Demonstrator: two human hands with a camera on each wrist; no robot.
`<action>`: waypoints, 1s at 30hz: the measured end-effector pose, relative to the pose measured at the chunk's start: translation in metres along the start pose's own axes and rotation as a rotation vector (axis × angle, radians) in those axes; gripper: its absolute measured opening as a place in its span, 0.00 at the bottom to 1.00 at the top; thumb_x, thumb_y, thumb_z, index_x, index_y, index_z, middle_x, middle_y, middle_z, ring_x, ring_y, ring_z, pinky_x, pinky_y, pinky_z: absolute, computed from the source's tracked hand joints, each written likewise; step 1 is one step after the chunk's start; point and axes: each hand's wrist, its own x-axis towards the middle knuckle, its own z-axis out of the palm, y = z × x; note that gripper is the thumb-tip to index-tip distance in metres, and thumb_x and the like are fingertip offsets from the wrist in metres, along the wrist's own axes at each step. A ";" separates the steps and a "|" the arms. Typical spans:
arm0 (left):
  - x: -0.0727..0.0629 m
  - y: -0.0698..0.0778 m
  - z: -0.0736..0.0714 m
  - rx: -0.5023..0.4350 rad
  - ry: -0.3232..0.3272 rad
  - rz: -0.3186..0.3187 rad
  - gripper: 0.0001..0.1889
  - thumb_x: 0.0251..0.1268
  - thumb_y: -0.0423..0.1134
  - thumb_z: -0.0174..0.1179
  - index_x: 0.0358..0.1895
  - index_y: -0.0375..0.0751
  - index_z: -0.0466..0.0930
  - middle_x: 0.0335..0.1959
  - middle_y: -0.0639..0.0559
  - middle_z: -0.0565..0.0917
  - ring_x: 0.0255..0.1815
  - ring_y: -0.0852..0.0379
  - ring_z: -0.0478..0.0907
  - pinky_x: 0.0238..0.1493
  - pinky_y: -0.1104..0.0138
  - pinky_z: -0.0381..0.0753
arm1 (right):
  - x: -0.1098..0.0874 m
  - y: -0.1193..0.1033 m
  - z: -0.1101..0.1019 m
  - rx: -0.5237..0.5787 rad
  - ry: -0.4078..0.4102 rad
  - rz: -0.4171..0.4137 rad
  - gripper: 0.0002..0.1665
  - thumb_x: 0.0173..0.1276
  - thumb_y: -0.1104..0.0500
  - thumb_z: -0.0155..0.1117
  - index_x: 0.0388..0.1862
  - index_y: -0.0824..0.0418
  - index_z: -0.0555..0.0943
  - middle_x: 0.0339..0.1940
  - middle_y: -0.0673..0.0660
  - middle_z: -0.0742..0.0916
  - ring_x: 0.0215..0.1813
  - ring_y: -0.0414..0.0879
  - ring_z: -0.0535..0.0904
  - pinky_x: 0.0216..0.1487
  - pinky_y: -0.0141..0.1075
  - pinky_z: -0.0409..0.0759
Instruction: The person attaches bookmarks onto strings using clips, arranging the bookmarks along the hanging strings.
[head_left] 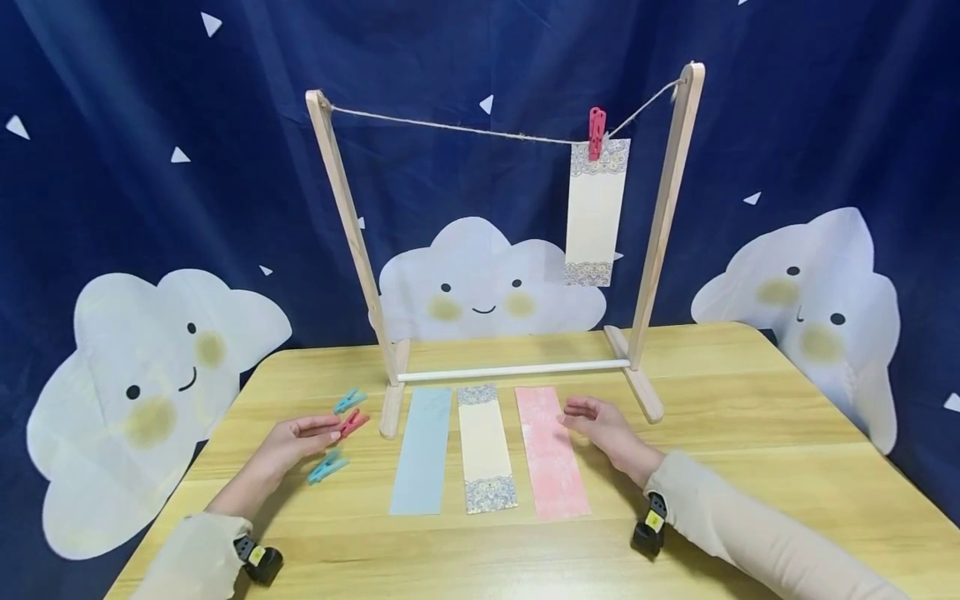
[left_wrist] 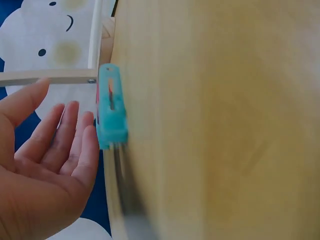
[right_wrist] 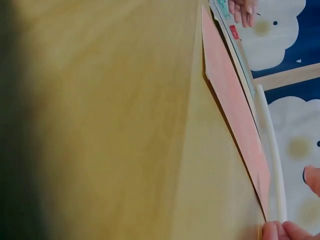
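My left hand (head_left: 294,443) is at the left of the table, fingers extended and thumb apart, its fingertips close to a red clothespin (head_left: 355,423). Teal clothespins lie on either side: one farther back (head_left: 348,402), one nearer (head_left: 327,468). In the left wrist view the nearer teal clothespin (left_wrist: 112,107) mostly hides the red one. At the right edge of a pink paper strip (head_left: 552,454) is my right hand (head_left: 611,435), thumb and fingers apart. The right wrist view has its fingertips (right_wrist: 282,231) at the strip's far end. A lace-patterned cream strip (head_left: 486,450) and a light blue strip (head_left: 422,452) lie left of the pink one.
Behind the strips stands a wooden frame (head_left: 667,221) with a white bottom bar (head_left: 513,370) and a string (head_left: 457,127). A pink-red clothespin (head_left: 597,133) holds another lace-patterned strip (head_left: 595,217) on the string, near the right post. A dark blue cloud-print curtain (head_left: 480,50) hangs behind the table (head_left: 525,554).
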 end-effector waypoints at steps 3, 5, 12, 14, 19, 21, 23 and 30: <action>-0.005 -0.007 -0.002 0.016 -0.053 0.011 0.27 0.60 0.39 0.65 0.59 0.27 0.72 0.48 0.45 0.83 0.41 0.69 0.79 0.44 0.76 0.76 | -0.002 0.004 0.003 -0.114 0.008 -0.037 0.30 0.58 0.65 0.68 0.58 0.75 0.72 0.53 0.68 0.79 0.50 0.53 0.75 0.44 0.30 0.75; -0.007 -0.012 -0.004 0.031 -0.101 0.030 0.27 0.61 0.38 0.63 0.60 0.26 0.70 0.51 0.40 0.81 0.43 0.69 0.79 0.45 0.77 0.75 | -0.003 0.007 0.003 -0.185 0.004 -0.074 0.32 0.54 0.65 0.72 0.56 0.75 0.73 0.51 0.67 0.80 0.46 0.51 0.75 0.42 0.31 0.74; -0.008 -0.020 -0.007 0.045 -0.218 0.082 0.29 0.61 0.37 0.63 0.61 0.23 0.67 0.57 0.37 0.77 0.47 0.66 0.78 0.48 0.76 0.73 | -0.007 0.010 0.000 -0.390 -0.003 -0.181 0.38 0.46 0.62 0.78 0.55 0.75 0.74 0.47 0.64 0.82 0.42 0.49 0.74 0.44 0.38 0.74; -0.007 -0.020 -0.008 0.051 -0.230 0.088 0.30 0.60 0.35 0.63 0.62 0.22 0.66 0.57 0.37 0.76 0.47 0.65 0.77 0.48 0.75 0.74 | -0.005 0.010 0.000 -0.436 -0.004 -0.203 0.39 0.45 0.61 0.79 0.55 0.75 0.75 0.45 0.63 0.81 0.42 0.49 0.74 0.45 0.40 0.74; -0.007 -0.021 -0.009 0.082 -0.240 0.073 0.31 0.57 0.33 0.65 0.62 0.24 0.66 0.57 0.37 0.76 0.46 0.60 0.74 0.46 0.72 0.75 | -0.003 0.008 0.004 -0.517 -0.025 -0.201 0.43 0.43 0.59 0.80 0.57 0.75 0.73 0.38 0.58 0.76 0.39 0.47 0.70 0.42 0.38 0.73; -0.008 -0.020 -0.008 0.096 -0.239 0.062 0.31 0.57 0.34 0.66 0.62 0.25 0.67 0.55 0.39 0.76 0.45 0.57 0.72 0.44 0.71 0.75 | -0.002 0.008 0.007 -0.534 -0.034 -0.184 0.45 0.43 0.58 0.80 0.59 0.76 0.72 0.37 0.58 0.75 0.38 0.47 0.69 0.41 0.37 0.72; -0.010 -0.020 -0.006 0.114 -0.230 0.056 0.31 0.55 0.35 0.67 0.62 0.26 0.68 0.54 0.41 0.76 0.44 0.56 0.70 0.42 0.70 0.74 | -0.002 0.008 0.009 -0.539 -0.032 -0.166 0.45 0.43 0.59 0.80 0.59 0.76 0.71 0.38 0.59 0.75 0.38 0.47 0.69 0.42 0.38 0.73; -0.010 -0.017 0.000 0.171 -0.176 0.030 0.32 0.52 0.36 0.70 0.61 0.30 0.70 0.51 0.43 0.75 0.44 0.53 0.68 0.40 0.68 0.72 | 0.000 0.001 0.014 -0.548 0.005 -0.145 0.44 0.44 0.63 0.79 0.60 0.75 0.71 0.46 0.64 0.78 0.47 0.53 0.74 0.52 0.48 0.74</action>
